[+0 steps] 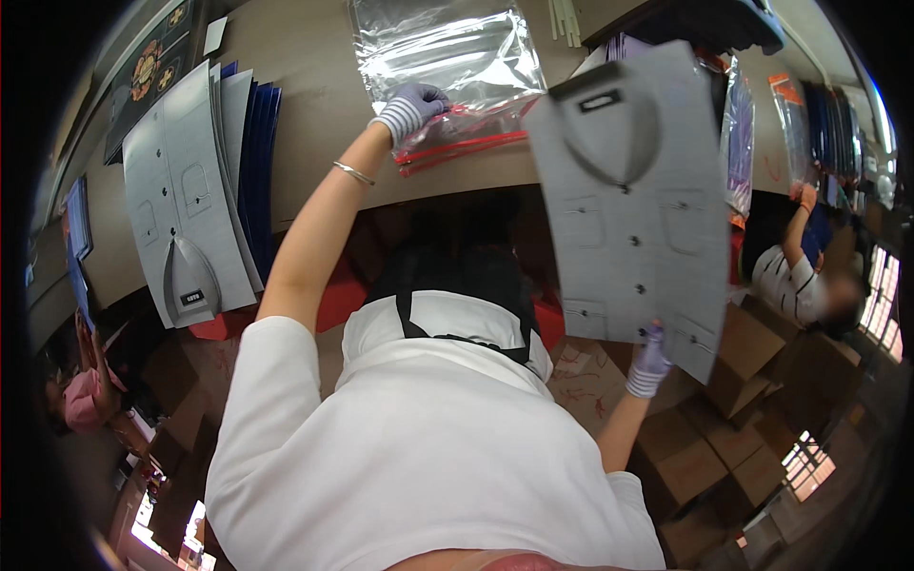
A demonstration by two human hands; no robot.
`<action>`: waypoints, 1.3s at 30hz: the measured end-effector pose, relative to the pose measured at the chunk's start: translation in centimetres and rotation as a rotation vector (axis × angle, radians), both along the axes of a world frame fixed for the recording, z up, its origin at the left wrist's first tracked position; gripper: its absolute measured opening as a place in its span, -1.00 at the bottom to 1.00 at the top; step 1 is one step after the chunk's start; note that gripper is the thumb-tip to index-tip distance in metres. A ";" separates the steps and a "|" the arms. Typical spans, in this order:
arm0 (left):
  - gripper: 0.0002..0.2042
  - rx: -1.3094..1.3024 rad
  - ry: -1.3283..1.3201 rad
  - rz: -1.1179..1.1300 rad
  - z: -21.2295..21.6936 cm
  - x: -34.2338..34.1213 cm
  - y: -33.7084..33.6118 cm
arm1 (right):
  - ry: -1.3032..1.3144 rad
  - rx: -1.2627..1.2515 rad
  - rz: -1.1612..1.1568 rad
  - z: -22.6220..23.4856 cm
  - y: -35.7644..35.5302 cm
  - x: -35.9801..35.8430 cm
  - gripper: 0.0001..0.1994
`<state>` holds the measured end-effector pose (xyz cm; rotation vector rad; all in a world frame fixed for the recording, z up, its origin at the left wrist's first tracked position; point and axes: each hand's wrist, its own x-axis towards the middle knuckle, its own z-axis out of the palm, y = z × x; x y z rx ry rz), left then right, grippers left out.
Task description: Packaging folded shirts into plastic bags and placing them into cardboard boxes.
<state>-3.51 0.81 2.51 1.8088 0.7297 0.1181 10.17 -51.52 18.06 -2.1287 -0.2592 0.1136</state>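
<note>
My right hand (pixel 650 362), in a pale purple glove with a striped cuff, grips the lower edge of a folded grey shirt (pixel 609 238). The shirt is held up flat on the right, its collar at the far end and its buttoned front and pockets showing. Over the table, my left hand (pixel 415 107), gloved alike, has its fingers bent and pressed together on a clear plastic bag (pixel 457 57) with a red edge strip. That bag lies on a pile of similar ones, and the fingertips are partly hard to make out.
A stack of folded grey and blue shirts (pixel 176 209) lies at the left on the table (pixel 305 95). Bagged garments (pixel 738 143) lie at the right. Cardboard boxes (pixel 681 457) stand on the floor at the right. Other people (pixel 795 276) work at both sides.
</note>
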 end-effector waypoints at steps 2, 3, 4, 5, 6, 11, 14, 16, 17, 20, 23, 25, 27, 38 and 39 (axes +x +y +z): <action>-0.83 -0.178 0.049 0.146 -0.5 0.7 -1.3 | -0.013 0.020 0.000 1.6 -2.0 0.5 -0.51; -0.83 -0.183 0.051 0.145 -0.7 0.9 -1.6 | -0.026 0.046 0.007 2.3 -2.3 0.5 -0.56; -0.84 -0.117 0.096 0.153 -0.8 1.1 -1.7 | -0.024 0.041 0.006 2.2 -2.3 0.0 -0.56; -0.86 -0.050 0.136 0.155 -1.0 1.6 -1.8 | -0.062 -0.049 -0.033 2.4 -0.9 -1.5 -0.57; -0.86 -0.052 0.134 0.155 -1.4 1.8 -1.6 | -0.098 -0.136 -0.066 2.6 1.0 -3.0 -0.58; -0.84 -0.003 0.162 0.105 -2.3 2.3 -1.4 | -0.092 -0.336 0.404 0.7 7.6 -6.6 -0.68; -0.80 -0.108 0.010 0.351 -0.8 2.7 0.2 | -0.129 -0.162 0.516 0.9 8.7 -6.5 -0.69; -0.85 -0.158 -0.343 0.379 3.6 2.5 2.1 | -0.081 -0.232 0.453 0.6 6.9 -6.1 -0.70; -0.88 -0.169 -0.500 0.424 5.6 1.9 3.1 | 0.019 -0.341 0.386 0.2 5.5 -5.7 -0.71; -0.87 0.073 -0.427 0.324 9.5 1.1 4.1 | -0.038 -0.180 0.014 -1.9 1.9 -3.6 -0.73; -0.87 0.287 -0.217 0.188 9.1 0.6 3.2 | 0.249 0.188 0.071 2.7 -0.4 1.1 -0.70; -0.86 0.302 -0.143 0.129 9.4 0.7 2.0 | 0.344 0.314 0.040 5.2 -0.9 3.3 -0.76; -0.83 0.349 -0.016 0.098 8.7 0.6 1.3 | 0.437 0.312 0.106 5.2 -1.9 4.8 -0.85; -0.89 0.563 -0.146 0.031 7.7 -0.7 -3.6 | 0.818 0.321 0.248 -5.9 7.1 1.0 -0.55; -0.91 0.591 -0.165 0.012 7.2 -0.8 -4.4 | 0.786 0.329 0.236 -6.0 7.0 0.7 -0.55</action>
